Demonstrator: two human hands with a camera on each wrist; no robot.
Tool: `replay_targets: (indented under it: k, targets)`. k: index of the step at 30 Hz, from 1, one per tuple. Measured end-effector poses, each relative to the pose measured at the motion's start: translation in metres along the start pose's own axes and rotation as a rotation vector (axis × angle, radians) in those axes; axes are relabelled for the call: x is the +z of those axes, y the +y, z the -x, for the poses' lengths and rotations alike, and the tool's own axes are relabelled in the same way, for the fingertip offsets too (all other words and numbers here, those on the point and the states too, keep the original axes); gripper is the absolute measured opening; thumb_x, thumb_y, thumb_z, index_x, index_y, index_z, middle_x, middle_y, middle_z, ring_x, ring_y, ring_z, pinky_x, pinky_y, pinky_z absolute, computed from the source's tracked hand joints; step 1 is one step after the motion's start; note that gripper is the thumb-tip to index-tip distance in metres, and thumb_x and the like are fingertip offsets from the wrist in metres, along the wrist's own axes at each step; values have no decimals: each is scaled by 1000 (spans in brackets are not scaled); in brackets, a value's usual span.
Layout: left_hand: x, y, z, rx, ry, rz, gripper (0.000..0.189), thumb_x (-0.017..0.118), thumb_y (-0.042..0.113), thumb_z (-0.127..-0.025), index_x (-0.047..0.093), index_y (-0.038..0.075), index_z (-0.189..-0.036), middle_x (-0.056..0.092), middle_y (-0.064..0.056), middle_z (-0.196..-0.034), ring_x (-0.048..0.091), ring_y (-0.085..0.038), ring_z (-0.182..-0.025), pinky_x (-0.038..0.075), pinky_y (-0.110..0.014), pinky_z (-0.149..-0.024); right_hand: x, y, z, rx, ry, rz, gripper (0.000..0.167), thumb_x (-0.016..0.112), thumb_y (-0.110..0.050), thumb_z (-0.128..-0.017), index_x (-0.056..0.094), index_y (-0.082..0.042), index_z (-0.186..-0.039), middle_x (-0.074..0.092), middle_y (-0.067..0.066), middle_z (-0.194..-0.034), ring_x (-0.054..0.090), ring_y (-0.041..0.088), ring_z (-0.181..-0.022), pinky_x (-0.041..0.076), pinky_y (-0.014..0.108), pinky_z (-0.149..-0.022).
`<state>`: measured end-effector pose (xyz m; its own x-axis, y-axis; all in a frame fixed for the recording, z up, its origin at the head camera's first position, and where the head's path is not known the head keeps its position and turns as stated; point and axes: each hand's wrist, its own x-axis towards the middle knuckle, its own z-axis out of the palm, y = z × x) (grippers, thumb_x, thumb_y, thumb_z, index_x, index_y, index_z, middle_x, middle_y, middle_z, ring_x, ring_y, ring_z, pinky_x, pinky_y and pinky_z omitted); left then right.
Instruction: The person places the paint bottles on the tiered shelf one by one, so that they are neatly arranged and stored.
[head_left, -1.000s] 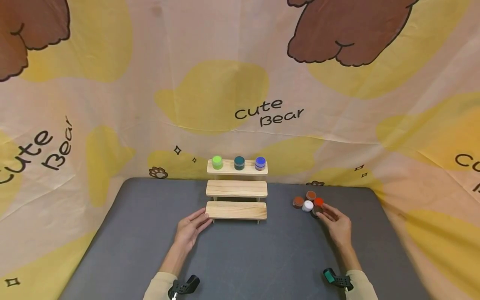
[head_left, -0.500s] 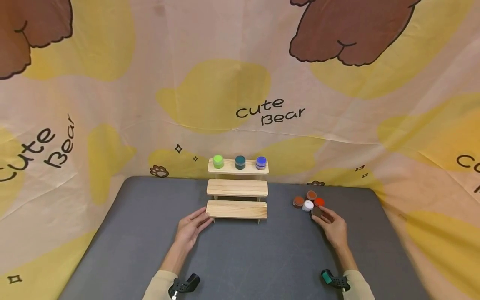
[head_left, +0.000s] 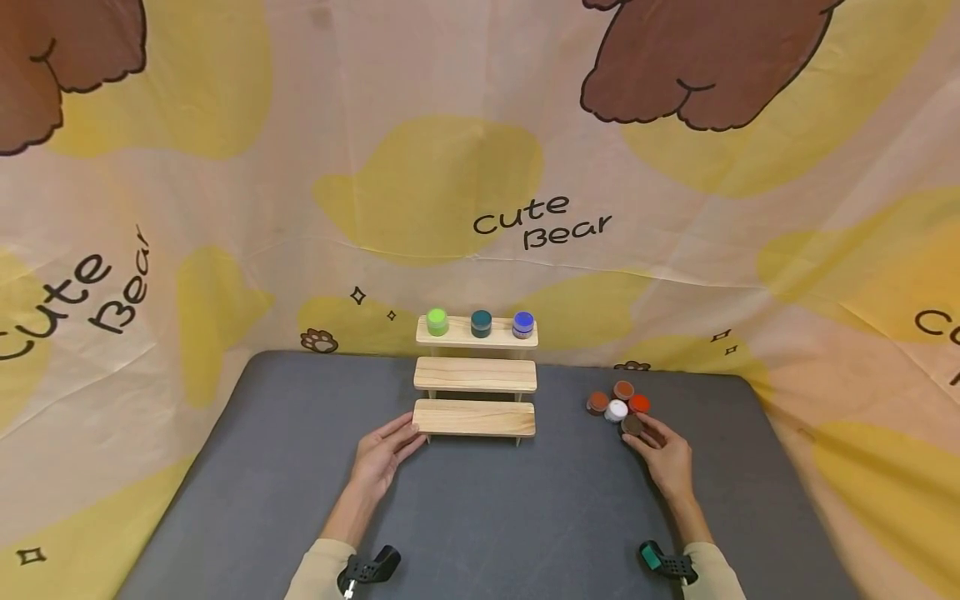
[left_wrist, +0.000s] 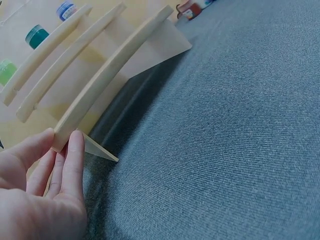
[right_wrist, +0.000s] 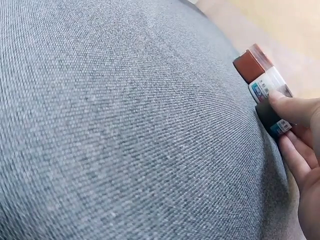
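Note:
A three-step wooden display stand [head_left: 474,418] stands at the back middle of the table. My left hand [head_left: 375,462] grips the left end of its lowest step, with the thumb [left_wrist: 37,145] on one side and fingers on the other. On the top step are a light green paint jar [head_left: 437,322], a dark teal jar [head_left: 481,324] and a blue jar [head_left: 522,325]. To the right, my right hand [head_left: 670,465] pinches a dark, nearly black paint jar [right_wrist: 271,119] between thumb and fingers. That jar sits beside a white jar [head_left: 617,411], apparently still on the table.
Close to the dark jar stand a red jar [head_left: 639,403] and two reddish-brown jars [head_left: 597,402], [head_left: 623,390]. The grey cloth-covered table [head_left: 525,517] ends at the back against a printed curtain [head_left: 375,208]. Each wrist wears a black strap.
My right hand has shifted slightly left, and its fingers have settled around the dark jar, whose lid shows more now. The left hand keeps its grip on the stand.

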<state>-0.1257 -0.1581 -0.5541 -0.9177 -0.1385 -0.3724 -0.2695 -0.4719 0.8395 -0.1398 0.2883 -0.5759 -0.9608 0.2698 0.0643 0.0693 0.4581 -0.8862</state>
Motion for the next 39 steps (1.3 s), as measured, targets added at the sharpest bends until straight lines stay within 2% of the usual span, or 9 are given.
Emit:
replay_targets:
  k: [5, 8, 11, 13, 19, 26, 32, 39]
  targets:
    - [0, 1, 0, -4, -6, -4, 45, 61, -11, -91, 50, -14, -134, 48, -31, -138, 69, -20, -96, 58, -36, -95, 0, 0, 2, -4, 9, 6, 49, 81, -8, -81, 64, 0, -127, 59, 23, -131, 63, 35, -109, 49, -3, -75]
    - [0, 1, 1, -1, -5, -9, 45, 62, -10, -91, 50, -13, -134, 48, -31, -138, 69, -20, -97, 58, -35, -95, -1, 0, 2, -1, 12, 0, 49, 81, -7, -81, 65, 0, -126, 60, 22, -130, 66, 19, -103, 50, -2, -76]
    - [0, 0, 0, 4, -5, -22, 45, 62, -10, -91, 50, -14, -134, 48, -31, -137, 69, -21, -97, 58, -35, -95, -3, -1, 3, 10, 12, -14, 48, 81, -8, -81, 65, 0, -126, 60, 22, -130, 61, -1, -95, 51, -1, -77]
    - [0, 0, 0, 7, -5, -30, 46, 62, -9, -91, 50, -14, -134, 49, -31, -137, 69, -21, -97, 58, -34, -95, -4, -3, 3, 15, 12, -26, 49, 81, -9, -81, 65, 0, -127, 60, 21, -131, 58, -7, -93, 51, 0, -77]
    - [0, 0, -1, 17, -11, -15, 47, 63, -10, -90, 47, -17, -134, 50, -33, -135, 69, -22, -96, 58, -36, -95, -6, -13, 2, -3, 13, -41, 50, 81, -11, -81, 64, -1, -128, 60, 21, -130, 62, 1, -97, 54, 3, -76]
    - [1, 1, -1, 9, -9, -22, 48, 63, -10, -90, 48, -16, -135, 51, -31, -133, 69, -21, -96, 58, -36, -95, -7, -17, 1, -4, -12, -59, 52, 82, -13, -81, 63, 0, -128, 61, 20, -129, 56, -14, -90, 54, 3, -75]
    - [2, 2, 1, 1, -7, -21, 47, 63, -9, -91, 48, -15, -135, 51, -30, -135, 69, -20, -96, 57, -35, -96, -8, -21, 2, 4, -22, -61, 52, 82, -16, -82, 64, -1, -128, 60, 20, -131, 56, -14, -90, 55, 4, -75]
    - [1, 1, 0, 0, -3, -22, 48, 62, -9, -91, 47, -15, -136, 48, -31, -137, 69, -20, -96, 57, -34, -97, -5, -36, -2, -18, -20, -87, 51, 82, -18, -81, 65, -2, -127, 60, 18, -131, 58, -12, -91, 56, 6, -78]
